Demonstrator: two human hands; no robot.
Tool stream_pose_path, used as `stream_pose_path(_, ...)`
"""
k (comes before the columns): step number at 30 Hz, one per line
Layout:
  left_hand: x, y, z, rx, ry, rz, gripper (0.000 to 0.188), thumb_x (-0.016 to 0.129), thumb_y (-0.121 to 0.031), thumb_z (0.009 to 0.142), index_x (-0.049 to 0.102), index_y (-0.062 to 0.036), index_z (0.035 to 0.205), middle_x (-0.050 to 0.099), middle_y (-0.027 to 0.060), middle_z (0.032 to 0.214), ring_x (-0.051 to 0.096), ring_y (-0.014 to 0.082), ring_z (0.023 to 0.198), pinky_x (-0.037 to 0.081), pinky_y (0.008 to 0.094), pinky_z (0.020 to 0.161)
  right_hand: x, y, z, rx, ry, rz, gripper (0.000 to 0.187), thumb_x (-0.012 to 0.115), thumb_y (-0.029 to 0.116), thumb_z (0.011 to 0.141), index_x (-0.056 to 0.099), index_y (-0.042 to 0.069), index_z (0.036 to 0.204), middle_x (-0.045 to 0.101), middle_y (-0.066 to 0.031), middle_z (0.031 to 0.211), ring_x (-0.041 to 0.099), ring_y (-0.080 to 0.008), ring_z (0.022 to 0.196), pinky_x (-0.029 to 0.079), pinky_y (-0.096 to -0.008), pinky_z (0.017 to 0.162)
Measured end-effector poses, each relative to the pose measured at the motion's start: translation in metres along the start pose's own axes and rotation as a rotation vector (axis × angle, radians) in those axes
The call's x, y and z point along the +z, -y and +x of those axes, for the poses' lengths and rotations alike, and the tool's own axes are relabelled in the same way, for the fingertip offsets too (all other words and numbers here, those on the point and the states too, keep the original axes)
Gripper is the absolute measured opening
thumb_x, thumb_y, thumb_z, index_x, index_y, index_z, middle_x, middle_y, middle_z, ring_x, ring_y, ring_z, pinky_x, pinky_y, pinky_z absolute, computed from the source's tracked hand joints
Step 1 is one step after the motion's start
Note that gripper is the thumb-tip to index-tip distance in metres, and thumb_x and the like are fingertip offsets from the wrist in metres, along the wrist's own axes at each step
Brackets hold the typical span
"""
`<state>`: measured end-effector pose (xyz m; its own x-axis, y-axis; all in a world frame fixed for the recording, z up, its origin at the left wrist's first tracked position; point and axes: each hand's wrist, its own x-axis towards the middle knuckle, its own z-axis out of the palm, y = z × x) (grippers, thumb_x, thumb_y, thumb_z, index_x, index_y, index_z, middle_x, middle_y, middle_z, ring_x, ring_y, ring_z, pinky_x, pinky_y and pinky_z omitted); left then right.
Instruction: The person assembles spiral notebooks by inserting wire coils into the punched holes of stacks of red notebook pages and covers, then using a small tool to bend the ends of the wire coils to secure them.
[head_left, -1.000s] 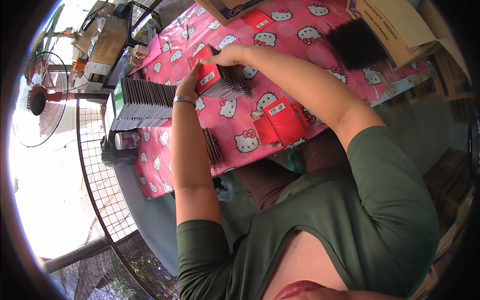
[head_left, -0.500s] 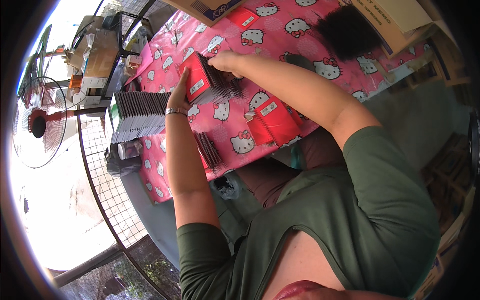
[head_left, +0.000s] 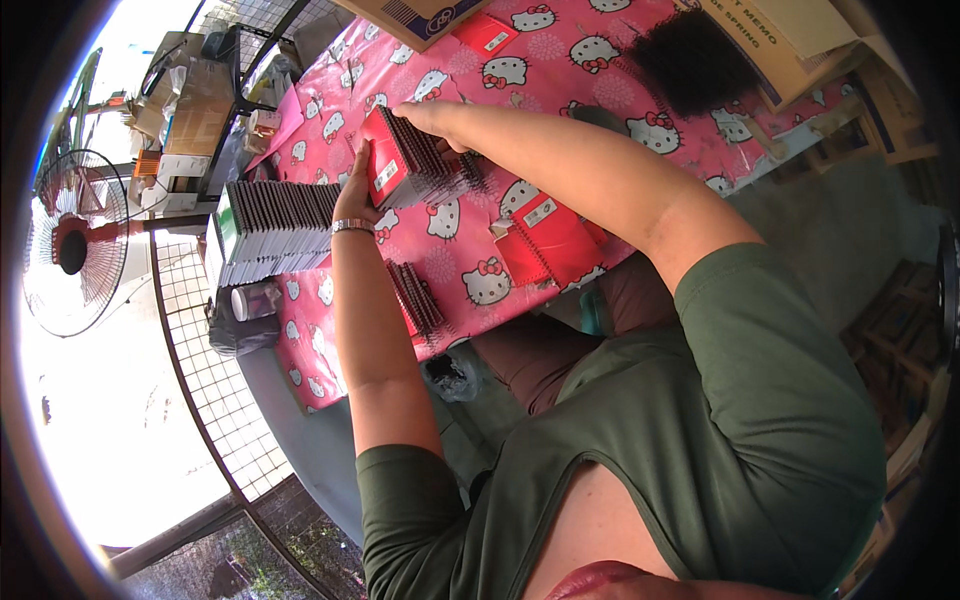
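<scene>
A stack of red spiral notebooks (head_left: pixel 385 165) stands on the pink table, its dark coils facing right. My left hand (head_left: pixel 357 192), with a metal watch at the wrist, wraps the stack's left side; part of its fingers is hidden. Over the far right edge, my right hand (head_left: pixel 428 120) lies with fingers stretched out, touching the top notebook and the coils. Nearer me is a smaller pile of red notebooks (head_left: pixel 412 300), partly behind my left forearm. To the right lie several loose red notebooks (head_left: pixel 550 245).
Left of my left hand stands a long row of bound notebooks (head_left: pixel 280 220). Beside it sits a white cup (head_left: pixel 256 300). A heap of black coils (head_left: pixel 695 65) lies far right, near a cardboard box (head_left: pixel 790 50). Another box (head_left: pixel 415 20) is at the back. A fan (head_left: pixel 75 240) stands left.
My right hand has moved slightly left and away from me along the stack, its fingers straightening from a curl. My left hand stays at the stack's left side, shifted only a little.
</scene>
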<state>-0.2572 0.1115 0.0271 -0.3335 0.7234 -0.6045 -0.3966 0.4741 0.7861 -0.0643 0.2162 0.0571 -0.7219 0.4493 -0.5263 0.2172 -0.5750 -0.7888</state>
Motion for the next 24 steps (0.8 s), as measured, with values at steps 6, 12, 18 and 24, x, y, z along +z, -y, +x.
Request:
stream_pose_path(6, -0.001, 0.001, -0.008, 0.024, 0.062, -0.142, 0.056, 0.062, -0.057, 0.089, 0.061, -0.0090, 0.117, 0.072, 0.0077, 0.106, 0.071, 0.0243, 0.085, 0.060, 0.0414, 0.075, 0.011, 0.008, 0.005, -0.062, 0.080, 0.010, 0.071, 0.058, 0.068, 0.083, 0.061, 0.010, 0.123, 0.066, -0.0103, 0.115, 0.065, -0.0206, 0.101, 0.050, -0.0402, 0.086)
stream_pose_path(12, -0.008, -0.037, -0.041, 0.179, 0.128, -0.127, 0.047, 0.058, -0.050, 0.094, 0.061, -0.0102, 0.117, 0.071, 0.0077, 0.107, 0.070, 0.0241, 0.093, 0.058, 0.0415, 0.084, 0.041, 0.011, 0.009, -0.248, -0.081, -0.058, 0.091, 0.083, 0.053, 0.066, 0.056, -0.015, 0.120, 0.066, -0.0211, 0.115, 0.068, -0.0268, 0.094, 0.055, -0.0375, 0.080)
stream_pose_path(18, 0.004, 0.002, -0.125, 0.427, -0.142, 0.079, 0.042, 0.060, -0.038, 0.096, 0.057, -0.0072, 0.125, 0.065, 0.0080, 0.118, 0.064, 0.0221, 0.105, 0.053, 0.0366, 0.091, 0.053, -0.030, -0.074, -0.309, -0.184, -0.299, 0.126, 0.082, 0.062, 0.062, 0.023, -0.023, 0.133, 0.055, -0.0329, 0.124, 0.059, -0.0343, 0.116, 0.049, -0.0357, 0.098)
stream_pose_path(24, 0.001, 0.057, -0.173, 0.021, 0.491, 0.253, 0.082, 0.084, -0.023, 0.073, 0.042, 0.0002, 0.139, 0.059, 0.0081, 0.124, 0.059, 0.0161, 0.107, 0.050, 0.0317, 0.093, -0.023, -0.095, -0.145, -0.047, 0.493, 0.111, 0.084, 0.062, 0.071, 0.078, 0.050, 0.010, 0.134, 0.056, -0.0060, 0.128, 0.052, -0.0177, 0.121, 0.044, -0.0360, 0.093)
